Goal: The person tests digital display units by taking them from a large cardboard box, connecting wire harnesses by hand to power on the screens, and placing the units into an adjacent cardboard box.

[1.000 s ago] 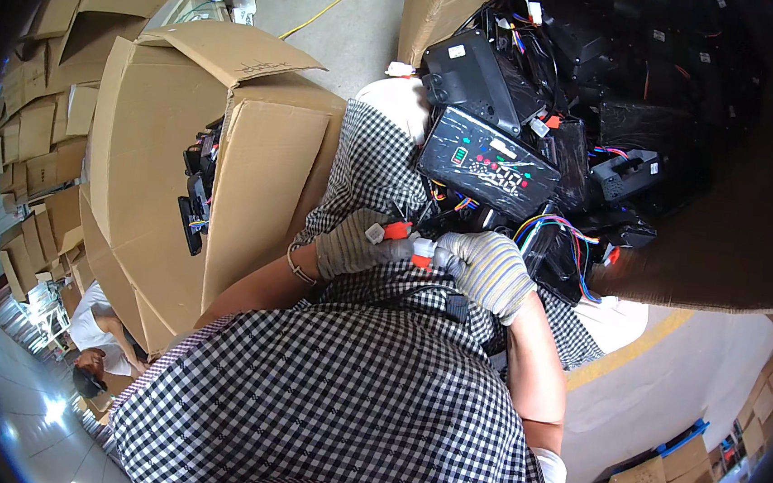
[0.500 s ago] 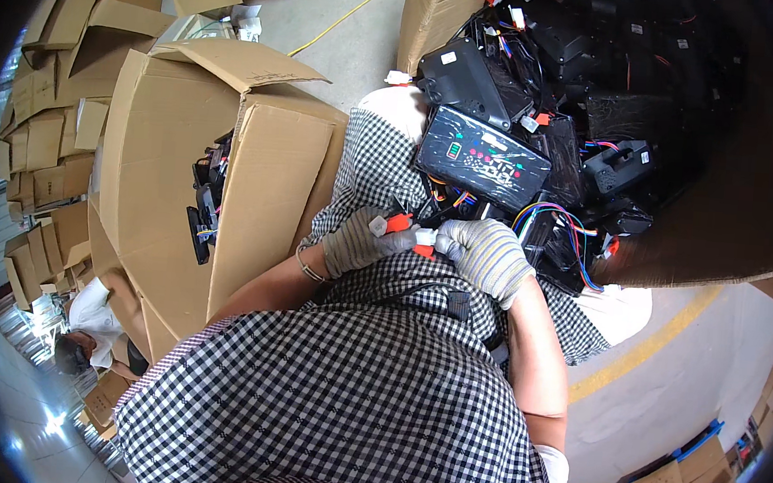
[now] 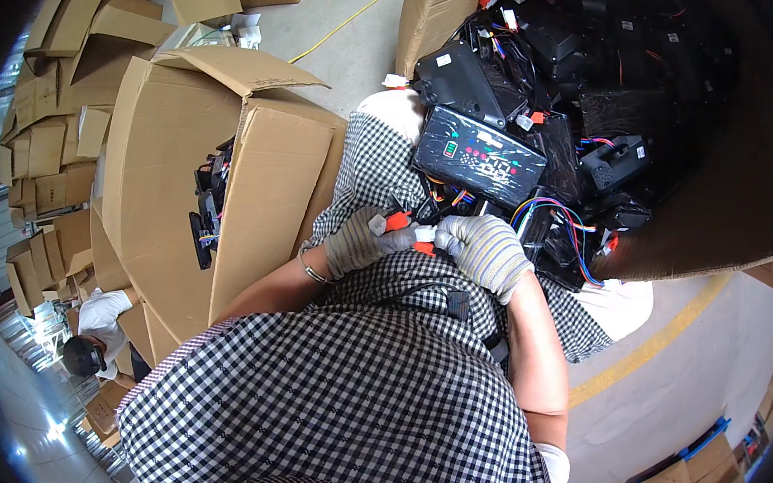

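Note:
Both my hands wear striped knit gloves and meet low over the near end of a heap of black devices. My left hand is closed on a red plug, whose translucent white end sticks out by the thumb. Between the hands is a small white connector with a red part below it. The closed fingertips of my right hand are at its right side. What lies inside the fingers is hidden. Just beyond, a black display panel with coloured symbols lies film-wrapped, its coloured wires curving alongside.
A large open carton holds the heap of black wired devices. Left of me stands another carton with a few devices inside. Stacked cartons fill the far left, where another person bends down. A yellow cable crosses the floor.
My hands keep nearly the same hold on the connectors, with only a tiny shift. The other person at the left has moved slightly.

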Motion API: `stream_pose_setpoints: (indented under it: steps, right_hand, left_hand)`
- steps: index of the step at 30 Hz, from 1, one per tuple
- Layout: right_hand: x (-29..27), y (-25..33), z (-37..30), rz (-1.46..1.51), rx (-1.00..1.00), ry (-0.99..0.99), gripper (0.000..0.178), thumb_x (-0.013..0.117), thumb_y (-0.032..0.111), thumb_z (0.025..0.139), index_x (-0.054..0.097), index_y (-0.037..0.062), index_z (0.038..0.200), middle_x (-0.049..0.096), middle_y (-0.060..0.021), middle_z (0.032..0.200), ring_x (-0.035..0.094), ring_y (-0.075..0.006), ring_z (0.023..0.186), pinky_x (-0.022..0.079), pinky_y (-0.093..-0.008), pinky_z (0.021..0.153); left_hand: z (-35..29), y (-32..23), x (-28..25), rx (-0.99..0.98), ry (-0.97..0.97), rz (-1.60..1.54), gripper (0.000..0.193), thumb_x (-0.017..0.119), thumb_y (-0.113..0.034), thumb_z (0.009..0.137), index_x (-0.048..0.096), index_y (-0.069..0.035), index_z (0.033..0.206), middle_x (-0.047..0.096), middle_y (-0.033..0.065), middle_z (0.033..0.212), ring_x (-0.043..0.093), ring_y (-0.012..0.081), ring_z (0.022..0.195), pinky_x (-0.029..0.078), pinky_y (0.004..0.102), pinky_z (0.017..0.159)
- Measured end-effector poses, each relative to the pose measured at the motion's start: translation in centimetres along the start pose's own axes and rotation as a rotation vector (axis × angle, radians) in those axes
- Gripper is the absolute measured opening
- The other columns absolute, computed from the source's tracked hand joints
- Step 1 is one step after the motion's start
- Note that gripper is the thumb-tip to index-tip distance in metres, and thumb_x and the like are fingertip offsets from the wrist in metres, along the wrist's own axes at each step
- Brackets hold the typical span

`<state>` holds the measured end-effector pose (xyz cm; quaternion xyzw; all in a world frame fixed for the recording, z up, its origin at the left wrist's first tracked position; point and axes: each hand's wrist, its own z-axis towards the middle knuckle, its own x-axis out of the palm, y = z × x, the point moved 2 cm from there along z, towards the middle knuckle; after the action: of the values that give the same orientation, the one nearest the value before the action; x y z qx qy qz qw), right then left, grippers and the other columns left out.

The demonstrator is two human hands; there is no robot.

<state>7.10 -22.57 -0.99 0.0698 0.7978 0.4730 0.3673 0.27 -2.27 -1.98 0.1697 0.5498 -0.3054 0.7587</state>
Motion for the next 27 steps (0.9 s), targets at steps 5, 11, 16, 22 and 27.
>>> stream_pose_setpoints:
  steps: [5, 11, 16, 22, 27]
  right_hand:
    - [0.0, 0.0, -0.2, 0.001, -0.005, -0.011, 0.012, 0.057, 0.021, 0.084, 0.062, 0.0114, 0.079, 0.061, -0.0116, 0.069, 0.059, -0.0332, 0.065, 0.046, -0.0402, 0.059]
    - [-0.1, 0.2, -0.4, -0.011, -0.016, -0.015, 0.012, 0.057, 0.021, 0.085, 0.061, 0.0114, 0.079, 0.061, -0.0114, 0.070, 0.059, -0.0330, 0.065, 0.046, -0.0397, 0.059]
    - [-0.3, 0.4, -0.5, -0.001, -0.016, -0.025, 0.012, 0.057, 0.021, 0.086, 0.062, 0.0114, 0.079, 0.062, -0.0113, 0.069, 0.059, -0.0329, 0.064, 0.046, -0.0393, 0.059]
    - [-0.3, 0.5, -0.8, -0.009, -0.010, -0.028, 0.012, 0.057, 0.021, 0.086, 0.062, 0.0114, 0.080, 0.062, -0.0114, 0.069, 0.059, -0.0327, 0.064, 0.046, -0.0393, 0.059]
    - [-0.2, 0.2, -0.8, 0.032, -0.008, -0.031, 0.015, 0.052, 0.025, 0.086, 0.061, 0.0142, 0.080, 0.061, -0.0127, 0.069, 0.060, -0.0349, 0.067, 0.045, -0.0458, 0.060]
  left_hand:
    - [-0.4, -0.1, 0.3, 0.007, 0.029, -0.025, 0.036, 0.062, -0.013, 0.077, 0.059, -0.023, 0.112, 0.050, 0.0053, 0.067, 0.051, 0.0222, 0.052, 0.042, 0.0335, 0.042]
    - [-1.8, 0.3, 1.7, -0.064, 0.083, -0.272, 0.039, 0.062, -0.014, 0.078, 0.058, -0.025, 0.115, 0.047, 0.0038, 0.066, 0.049, 0.0208, 0.052, 0.041, 0.0326, 0.041]
    - [-1.5, -0.1, 1.1, -0.044, -0.016, -0.144, 0.038, 0.062, -0.015, 0.079, 0.058, -0.026, 0.115, 0.047, 0.0036, 0.067, 0.048, 0.0203, 0.052, 0.040, 0.0319, 0.041]
    - [-1.4, -0.1, 0.9, -0.058, 0.041, -0.266, 0.041, 0.064, -0.014, 0.079, 0.057, -0.026, 0.117, 0.047, 0.0040, 0.067, 0.048, 0.0209, 0.051, 0.039, 0.0321, 0.040]
    - [-1.9, 0.1, 1.9, -0.050, 0.036, -0.258, 0.039, 0.063, -0.015, 0.079, 0.055, -0.026, 0.116, 0.049, 0.0050, 0.070, 0.050, 0.0220, 0.053, 0.042, 0.0327, 0.042]
